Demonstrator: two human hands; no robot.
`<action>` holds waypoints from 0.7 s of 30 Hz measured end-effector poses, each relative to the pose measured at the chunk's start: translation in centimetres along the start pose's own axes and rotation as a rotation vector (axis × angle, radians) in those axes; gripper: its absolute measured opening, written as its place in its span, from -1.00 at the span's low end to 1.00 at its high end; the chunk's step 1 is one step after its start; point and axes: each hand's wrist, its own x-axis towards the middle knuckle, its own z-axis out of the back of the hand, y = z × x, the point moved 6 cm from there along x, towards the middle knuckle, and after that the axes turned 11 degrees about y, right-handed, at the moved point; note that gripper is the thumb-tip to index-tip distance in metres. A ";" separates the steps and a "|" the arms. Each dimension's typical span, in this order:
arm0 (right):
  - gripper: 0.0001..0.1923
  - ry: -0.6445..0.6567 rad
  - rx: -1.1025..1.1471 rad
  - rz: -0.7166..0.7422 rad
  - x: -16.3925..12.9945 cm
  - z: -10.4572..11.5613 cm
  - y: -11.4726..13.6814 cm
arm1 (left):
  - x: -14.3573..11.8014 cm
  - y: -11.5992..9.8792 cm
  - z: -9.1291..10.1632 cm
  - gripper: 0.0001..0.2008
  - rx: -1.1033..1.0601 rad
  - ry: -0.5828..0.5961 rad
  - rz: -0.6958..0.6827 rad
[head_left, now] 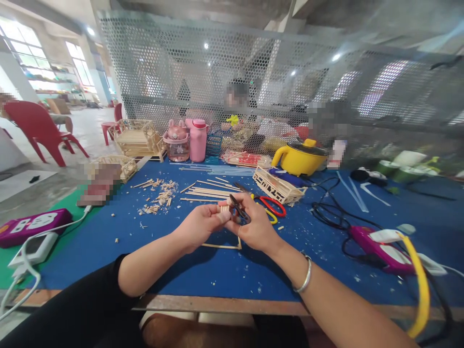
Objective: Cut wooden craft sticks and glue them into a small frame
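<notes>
My left hand (199,223) is closed, pinching a small row of short wooden sticks (225,210) between thumb and fingers. Close beside it, my right hand (259,227) grips dark pliers (238,210), whose jaws are partly covered by the fingers. Below both hands lies a thin wooden stick frame (224,247), partly hidden by them. Just past my right hand rest scissors with red and yellow handles (273,207). Longer wooden sticks (208,193) are spread on the blue table behind the hands.
Wood offcuts (161,195) lie left of the sticks. A small wooden stick basket (277,185), a yellow pot (302,158) and black cables (328,212) are to the right. Pink bottles (197,140) stand before a perforated metal screen (163,72), with people behind it.
</notes>
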 end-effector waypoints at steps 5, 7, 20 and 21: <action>-0.61 -0.007 0.049 -0.017 0.1 1.1 0.1 | -0.1 -1.1 0.5 -0.67 0.057 -0.031 -0.020; -0.73 -0.048 0.048 -0.053 0.2 2.3 -0.4 | -0.1 -1.4 1.1 -0.65 0.088 -0.068 0.005; -0.86 0.041 -0.004 -0.190 0.7 2.7 -2.3 | -0.5 -2.0 2.9 -0.61 0.131 -0.232 0.032; -0.86 0.042 -0.003 -0.195 0.7 2.7 -2.2 | -0.4 -1.9 2.9 -0.61 0.134 -0.218 0.028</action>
